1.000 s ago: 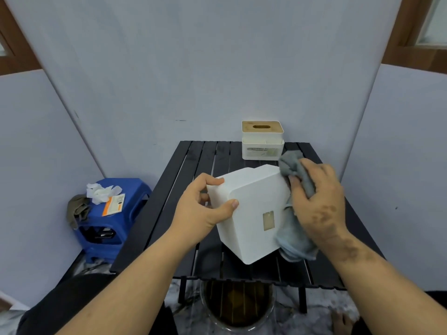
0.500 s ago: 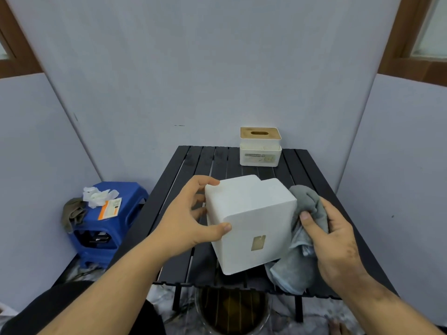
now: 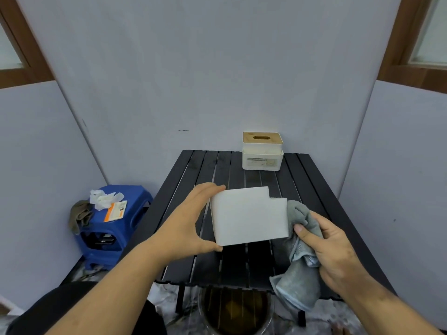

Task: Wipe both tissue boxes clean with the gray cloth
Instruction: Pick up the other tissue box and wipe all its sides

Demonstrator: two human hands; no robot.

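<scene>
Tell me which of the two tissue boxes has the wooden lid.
The tissue box at the table's far edge, standing untouched, has the wooden lid with a slot. The plain white box is held by the left hand, beside the gray cloth.

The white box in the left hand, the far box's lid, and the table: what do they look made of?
White box: likely matte plastic; smooth, uniform faces with rounded corners. Far tissue box: its lid looks like light wood or bamboo, tan with a cut slot; the body looks like cream plastic. Table: black slats with a dull sheen, possibly coated metal; cannot confirm.
</scene>
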